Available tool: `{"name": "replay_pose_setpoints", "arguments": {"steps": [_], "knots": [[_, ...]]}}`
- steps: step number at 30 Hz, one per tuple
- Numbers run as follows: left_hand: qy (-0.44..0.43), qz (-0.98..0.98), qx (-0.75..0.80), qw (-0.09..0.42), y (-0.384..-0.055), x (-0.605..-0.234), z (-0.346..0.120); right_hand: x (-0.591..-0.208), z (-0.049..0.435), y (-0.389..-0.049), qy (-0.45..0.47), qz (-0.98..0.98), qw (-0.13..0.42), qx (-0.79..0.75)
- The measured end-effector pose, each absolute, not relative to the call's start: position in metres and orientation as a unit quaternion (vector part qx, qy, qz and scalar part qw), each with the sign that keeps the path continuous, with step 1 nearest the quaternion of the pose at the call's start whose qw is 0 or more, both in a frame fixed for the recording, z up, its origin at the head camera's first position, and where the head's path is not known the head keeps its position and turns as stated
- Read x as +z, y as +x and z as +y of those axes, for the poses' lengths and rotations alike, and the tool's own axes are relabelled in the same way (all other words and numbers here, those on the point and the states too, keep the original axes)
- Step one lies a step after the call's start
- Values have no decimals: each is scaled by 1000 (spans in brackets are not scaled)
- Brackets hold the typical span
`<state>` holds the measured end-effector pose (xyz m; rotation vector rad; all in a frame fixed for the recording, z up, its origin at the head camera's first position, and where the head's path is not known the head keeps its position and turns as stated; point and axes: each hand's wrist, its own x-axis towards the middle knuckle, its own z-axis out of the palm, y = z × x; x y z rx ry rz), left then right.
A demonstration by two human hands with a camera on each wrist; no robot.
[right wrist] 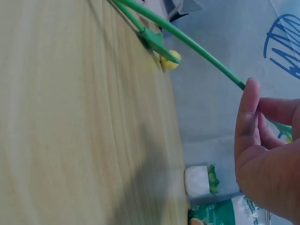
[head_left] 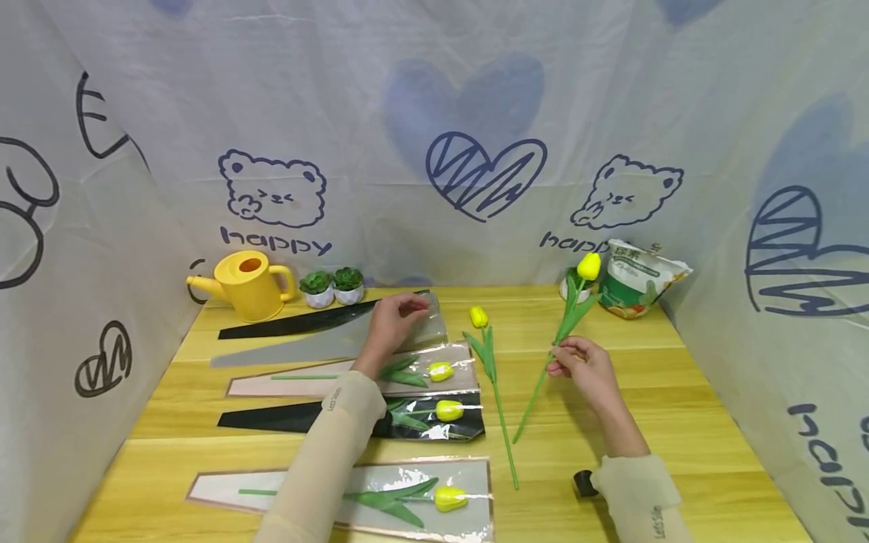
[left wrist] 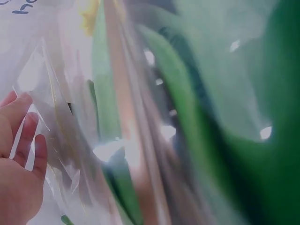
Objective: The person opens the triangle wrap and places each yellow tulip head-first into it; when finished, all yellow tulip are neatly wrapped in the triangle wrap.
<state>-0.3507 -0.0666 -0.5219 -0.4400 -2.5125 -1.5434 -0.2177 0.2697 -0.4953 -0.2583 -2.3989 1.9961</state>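
My right hand (head_left: 585, 371) pinches the green stem of a yellow artificial tulip (head_left: 569, 320), holding it slanted above the table with the bloom up. In the right wrist view, the stem (right wrist: 201, 51) runs out from between thumb and fingers. My left hand (head_left: 397, 324) is over the upper sleeves at the left, its fingertips pinching the clear edge of a grey flower sleeve (head_left: 292, 351); the film (left wrist: 51, 108) also shows in the left wrist view. A second loose tulip (head_left: 490, 358) lies between the hands. Below the left hand lie several sleeves with tulips inside, including a black one (head_left: 271, 420).
A black sleeve (head_left: 271, 329) lies behind the grey one. Along the back stand a yellow watering can (head_left: 254, 290), two small potted succulents (head_left: 333, 290), another pot (right wrist: 197, 181) and a green-white bag (head_left: 631, 283). A dark cylindrical object (head_left: 584, 483) is by the right sleeve.
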Motion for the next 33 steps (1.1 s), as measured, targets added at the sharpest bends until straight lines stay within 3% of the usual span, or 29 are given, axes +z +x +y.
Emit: {"name": "replay_pose_setpoints", "arguments": {"steps": [7,15,33], "knots": [[-158,-841,-514,66,-352,-520,-70,-496,269,-219,-74,-752,17,655],[-190,-858,-473,60,-351,-521,-75,-497,266,-223,-91,-726,78,677],[-214,-868,-445,54,-343,-533,-69,-497,253,-228,-117,-687,154,701]]}}
